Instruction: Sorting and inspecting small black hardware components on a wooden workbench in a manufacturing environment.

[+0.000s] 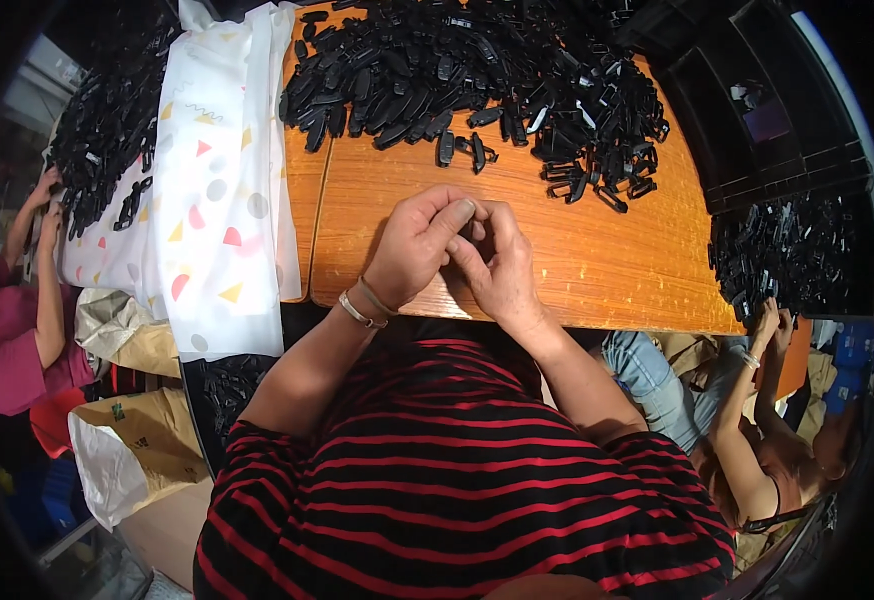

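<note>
My left hand and my right hand meet over the near part of the wooden table. The fingers of both are curled and pressed together at the tips. Whatever they grip between them is hidden by the fingers. Just beyond my hands lie a few loose black plastic pieces, long and narrow, some solid and some like open frames. Behind these spreads a large heap of the same black pieces.
A patterned white cloth drapes over the table's left side. Further left, another person's hands touch a second black heap. At right, a co-worker's hands reach another pile. Paper sacks stand lower left.
</note>
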Available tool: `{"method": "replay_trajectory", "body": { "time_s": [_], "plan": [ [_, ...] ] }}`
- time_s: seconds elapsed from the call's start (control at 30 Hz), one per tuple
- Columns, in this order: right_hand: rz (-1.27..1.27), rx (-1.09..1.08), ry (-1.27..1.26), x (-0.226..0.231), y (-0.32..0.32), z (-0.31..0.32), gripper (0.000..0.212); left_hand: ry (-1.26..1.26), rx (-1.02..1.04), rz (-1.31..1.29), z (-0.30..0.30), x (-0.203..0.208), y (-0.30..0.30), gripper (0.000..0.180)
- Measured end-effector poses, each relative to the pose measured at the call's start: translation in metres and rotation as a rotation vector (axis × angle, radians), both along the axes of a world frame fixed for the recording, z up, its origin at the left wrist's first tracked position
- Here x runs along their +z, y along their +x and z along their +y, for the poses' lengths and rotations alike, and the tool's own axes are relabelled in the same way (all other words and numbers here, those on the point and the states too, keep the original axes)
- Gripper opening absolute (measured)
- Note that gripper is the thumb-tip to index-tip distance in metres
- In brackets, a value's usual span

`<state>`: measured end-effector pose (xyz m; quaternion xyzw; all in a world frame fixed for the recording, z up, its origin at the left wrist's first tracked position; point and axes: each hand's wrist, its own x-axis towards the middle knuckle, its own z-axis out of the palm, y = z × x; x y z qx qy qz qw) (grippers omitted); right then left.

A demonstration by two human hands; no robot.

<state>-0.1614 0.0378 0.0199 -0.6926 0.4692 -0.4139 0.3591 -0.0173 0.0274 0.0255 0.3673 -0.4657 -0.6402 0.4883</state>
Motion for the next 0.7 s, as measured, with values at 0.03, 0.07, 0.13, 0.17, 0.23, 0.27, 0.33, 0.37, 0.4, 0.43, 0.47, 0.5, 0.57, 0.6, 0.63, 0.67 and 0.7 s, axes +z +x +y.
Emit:
{"method": "replay_trajectory", "body": {
  "time_s": [0.03, 0.07, 0.13, 0.17, 0.23, 0.27, 0.33, 0.37, 0.4, 0.43, 0.47, 0.5, 0.57, 0.6, 0.63, 0.67, 0.7],
  "plan": [
    [0.01, 0.02, 0.04, 0.0, -0.001, -0.002, 0.037, 0.0, 0.001, 0.001, -0.001, -0.003, 0.002, 0.024],
    [0.011, 0.021, 0.04, -0.001, -0.004, -0.006, 0.037, 0.051, -0.04, 0.025, -0.005, -0.009, 0.007, 0.023],
    [-0.188, 0.198, 0.311, -0.005, -0.014, -0.025, 0.029, 0.102, -0.081, 0.05, -0.014, -0.01, 0.012, 0.022],
    [-0.168, 0.21, 0.355, 0.005, -0.019, -0.034, 0.022, 0.048, -0.021, -0.055, -0.02, -0.005, 0.014, 0.02],
    [0.106, 0.039, 0.043, -0.003, -0.023, -0.056, 0.02, -0.218, 0.13, -0.524, -0.04, -0.011, 0.025, 0.012],
    [0.256, -0.055, -0.103, -0.003, -0.023, -0.066, 0.022, -0.222, 0.127, -0.524, -0.046, -0.004, 0.025, 0.012],
    [0.42, -0.12, -0.196, -0.002, -0.018, -0.081, 0.025, -0.729, 0.25, -1.105, -0.056, 0.011, 0.027, 0.011],
    [0.585, -0.181, -0.288, -0.001, -0.014, -0.085, 0.029, -0.907, 0.284, -1.134, -0.068, 0.002, 0.028, 0.009],
    [0.581, -0.181, -0.294, -0.001, -0.012, -0.088, 0.029, -0.911, 0.288, -1.138, -0.075, 0.0, 0.03, 0.009],
    [0.64, -0.186, -0.288, -0.001, -0.01, -0.09, 0.03, -0.958, 0.205, -1.248, -0.08, -0.001, 0.03, 0.009],
    [0.699, -0.192, -0.281, -0.002, -0.009, -0.092, 0.032, -1.001, 0.119, -1.357, -0.084, -0.002, 0.031, 0.01],
    [0.707, -0.2, -0.258, -0.001, -0.009, -0.091, 0.028, -1.003, 0.12, -1.357, -0.086, -0.003, 0.033, 0.01],
    [0.646, -0.209, -0.269, -0.004, -0.013, -0.094, 0.026, -1.027, 0.058, -1.402, -0.088, -0.002, 0.033, 0.013],
    [0.585, -0.215, -0.281, -0.006, -0.017, -0.095, 0.024, -1.027, 0.057, -1.4, -0.09, -0.002, 0.032, 0.013],
    [0.586, -0.216, -0.282, -0.006, -0.02, -0.096, 0.024, -1.051, 0.047, -1.405, -0.093, -0.001, 0.032, 0.014],
    [0.57, -0.212, -0.242, -0.005, -0.024, -0.097, 0.022, -1.074, 0.038, -1.41, -0.094, -0.001, 0.031, 0.015],
    [0.555, -0.207, -0.201, -0.005, -0.027, -0.097, 0.02, -1.075, 0.04, -1.41, -0.095, -0.001, 0.031, 0.015]
  ]
}}
